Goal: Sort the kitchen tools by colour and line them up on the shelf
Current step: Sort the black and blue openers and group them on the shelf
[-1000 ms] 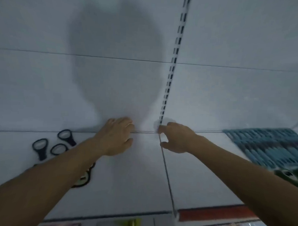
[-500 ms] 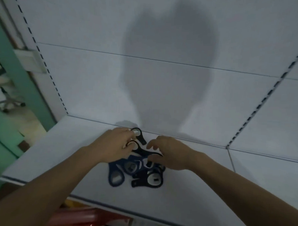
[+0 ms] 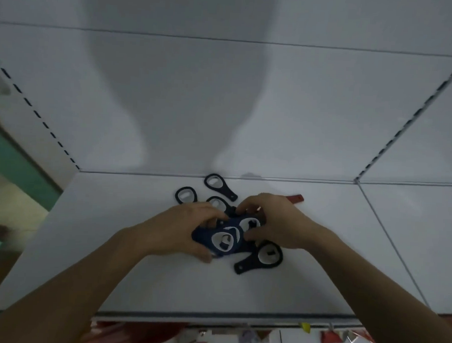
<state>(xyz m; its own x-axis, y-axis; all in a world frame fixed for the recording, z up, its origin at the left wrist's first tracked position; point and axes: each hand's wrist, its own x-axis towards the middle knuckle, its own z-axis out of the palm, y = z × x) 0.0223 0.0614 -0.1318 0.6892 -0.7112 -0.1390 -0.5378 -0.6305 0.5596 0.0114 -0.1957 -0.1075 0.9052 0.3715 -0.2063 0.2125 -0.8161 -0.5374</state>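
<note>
Both hands are closed in on the same thing: the left hand (image 3: 186, 229) has its fingers curled over one side of a bunch of dark blue openers (image 3: 227, 237), and the right hand (image 3: 277, 220) pinches the other side, thumb underneath and fingertips on top. The bunch sits low over the middle of the white shelf (image 3: 113, 244); whether it touches the board I cannot tell. Just beside it, towards the front right, a black opener (image 3: 265, 256) lies flat, handle pointing left. Behind the hands are a rear black opener (image 3: 218, 185), a left black opener (image 3: 186, 195) and a half-hidden black opener (image 3: 217, 202). The end of a red tool (image 3: 295, 199) pokes out past the right hand. A shadow falls on the back panel (image 3: 171, 104).
</note>
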